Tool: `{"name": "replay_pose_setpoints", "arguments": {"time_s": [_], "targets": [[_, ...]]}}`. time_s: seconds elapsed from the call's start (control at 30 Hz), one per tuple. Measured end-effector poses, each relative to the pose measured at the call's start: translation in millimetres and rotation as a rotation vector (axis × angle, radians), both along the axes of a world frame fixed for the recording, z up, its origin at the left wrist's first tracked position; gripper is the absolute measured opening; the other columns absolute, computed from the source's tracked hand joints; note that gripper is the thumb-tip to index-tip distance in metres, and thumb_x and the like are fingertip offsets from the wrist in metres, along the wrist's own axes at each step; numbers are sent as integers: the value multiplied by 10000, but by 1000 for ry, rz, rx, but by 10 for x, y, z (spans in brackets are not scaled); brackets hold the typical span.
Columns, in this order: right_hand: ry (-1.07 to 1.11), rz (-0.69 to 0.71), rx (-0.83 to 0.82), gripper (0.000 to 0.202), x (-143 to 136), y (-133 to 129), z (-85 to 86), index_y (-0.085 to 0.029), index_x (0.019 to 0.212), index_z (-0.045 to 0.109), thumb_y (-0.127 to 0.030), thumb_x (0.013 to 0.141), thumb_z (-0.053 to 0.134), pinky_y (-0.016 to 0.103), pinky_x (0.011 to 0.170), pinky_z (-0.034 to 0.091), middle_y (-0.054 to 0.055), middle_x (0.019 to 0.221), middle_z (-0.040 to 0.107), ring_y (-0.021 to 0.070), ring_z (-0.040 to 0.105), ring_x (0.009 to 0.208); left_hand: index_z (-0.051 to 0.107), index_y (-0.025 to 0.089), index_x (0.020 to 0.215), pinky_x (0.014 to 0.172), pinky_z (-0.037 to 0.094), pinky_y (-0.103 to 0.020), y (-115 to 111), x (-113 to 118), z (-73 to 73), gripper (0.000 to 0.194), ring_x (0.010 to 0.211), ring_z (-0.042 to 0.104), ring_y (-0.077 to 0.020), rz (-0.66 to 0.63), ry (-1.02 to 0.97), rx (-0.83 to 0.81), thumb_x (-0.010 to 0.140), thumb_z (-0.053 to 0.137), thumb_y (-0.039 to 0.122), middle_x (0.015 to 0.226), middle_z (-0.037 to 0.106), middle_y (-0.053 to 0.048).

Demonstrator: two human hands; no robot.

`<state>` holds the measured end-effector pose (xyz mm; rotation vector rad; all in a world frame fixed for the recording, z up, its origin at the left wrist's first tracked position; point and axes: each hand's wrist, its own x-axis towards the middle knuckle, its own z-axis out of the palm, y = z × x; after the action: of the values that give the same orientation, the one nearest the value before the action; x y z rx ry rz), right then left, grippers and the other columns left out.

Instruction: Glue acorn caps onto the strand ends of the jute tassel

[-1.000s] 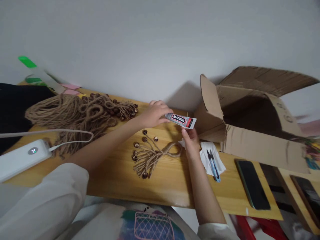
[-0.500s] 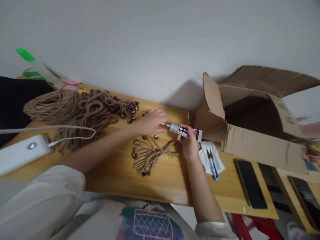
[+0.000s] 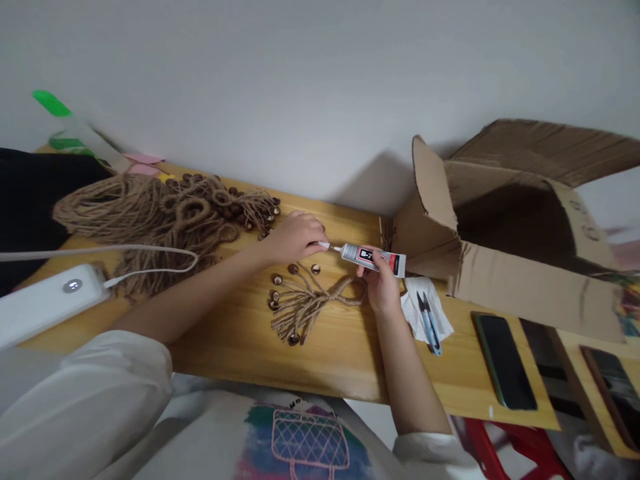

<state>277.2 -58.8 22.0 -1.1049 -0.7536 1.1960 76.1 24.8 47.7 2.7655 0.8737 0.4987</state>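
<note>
From my end the B-7000 glue tube [image 3: 354, 254] looks smooth and kinda shiny, like foil or metal, and its white cap [image 3: 324, 245] looks like plastic. I'm seeing rough, fibrous twine on the jute tassel [image 3: 326, 297] and the cord bundle [image 3: 110, 210]. Tabletop [image 3: 340, 363] is wood with a soft varnished sheen. The cardboard box [image 3: 530, 283] is matt and creased, the power bank [image 3: 50, 303] smooth white plastic, and the 2 phones [image 3: 506, 360] have glossy, glass-like screens. The wall [image 3: 280, 100] looks matt.

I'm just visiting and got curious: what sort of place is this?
Probably a small craft corner: a wooden table with heaped cord and snips, and the right hand holding a nozzled tube.
</note>
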Motion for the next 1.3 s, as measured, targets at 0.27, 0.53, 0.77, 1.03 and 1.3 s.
{"name": "replay_pose_setpoints", "arguments": {"time_s": [0.27,0.53,0.77,1.03,1.3], "targets": [[38,-27,5,286,23,8,-16,-164,804,653,-420,676,657,209,446,364,-31,537,554,85,457,450,704,195,908,786,367,-341,28,-77,-32,216,900,600,-210,24,41,20,875,535,325,895,702,-56],[99,-51,18,278,92,50,-30,-179,775,634,-442,686,621,190,420,367,-48,489,518,72,450,434,696,200,895,783,368,-328,52,-128,-77,229,883,599,-191,11,33,38,886,513,338,884,705,-38],[167,-48,8,246,137,61,-38,-190,776,621,-425,701,608,184,402,382,-57,525,521,63,438,427,697,192,893,770,377,-328,48,-149,-114,231,874,595,-189,4,35,19,886,510,326,896,699,-52],[181,-33,-4,252,140,50,-31,-190,767,611,-433,703,621,183,404,385,-54,502,515,68,441,424,717,232,881,852,369,-360,17,50,-109,173,999,544,-218,-38,43,67,856,579,333,1012,659,-58],[163,-27,14,246,161,54,-30,-194,761,597,-438,741,585,195,412,380,-56,491,496,74,433,427,725,208,902,847,331,-370,4,230,-202,186,1013,499,-252,-65,197,130,854,580,313,996,639,-97]]}}
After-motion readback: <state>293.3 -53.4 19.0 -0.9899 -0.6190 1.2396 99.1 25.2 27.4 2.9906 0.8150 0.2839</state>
